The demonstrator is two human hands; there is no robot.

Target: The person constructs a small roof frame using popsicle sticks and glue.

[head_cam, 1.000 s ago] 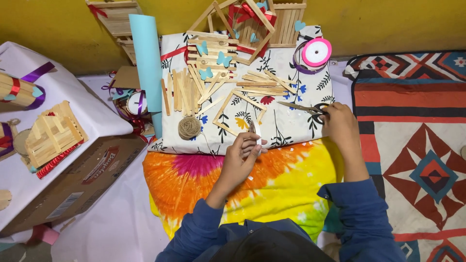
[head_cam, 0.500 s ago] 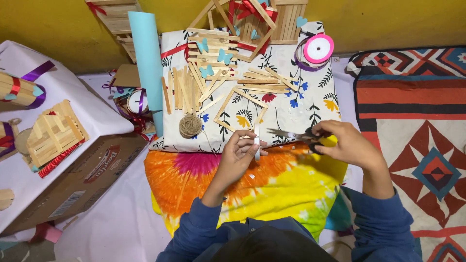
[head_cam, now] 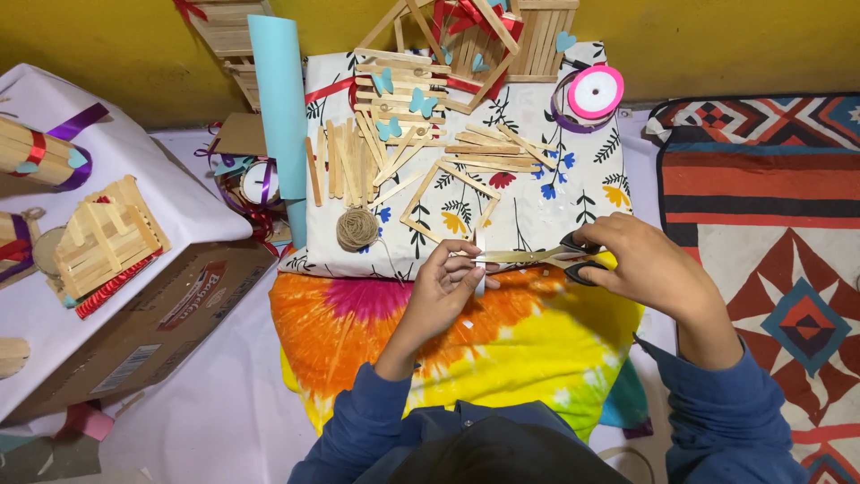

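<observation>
My left hand pinches a small white strip over the tie-dye cushion. My right hand grips black-handled scissors, whose blades point left and meet the strip. Just beyond lies a floral cloth covered with wooden craft sticks, a stick square frame, a twine ball and a pink ribbon spool.
A light blue paper roll stands at the cloth's left edge. At left, a cardboard box under a white sheet carries a small stick house. A patterned rug lies at right. Stick crates lean against the yellow wall.
My right hand has brought the scissors from the floral cloth leftward and toward me, to the strip held by my left hand. The left hand has stayed almost still.
</observation>
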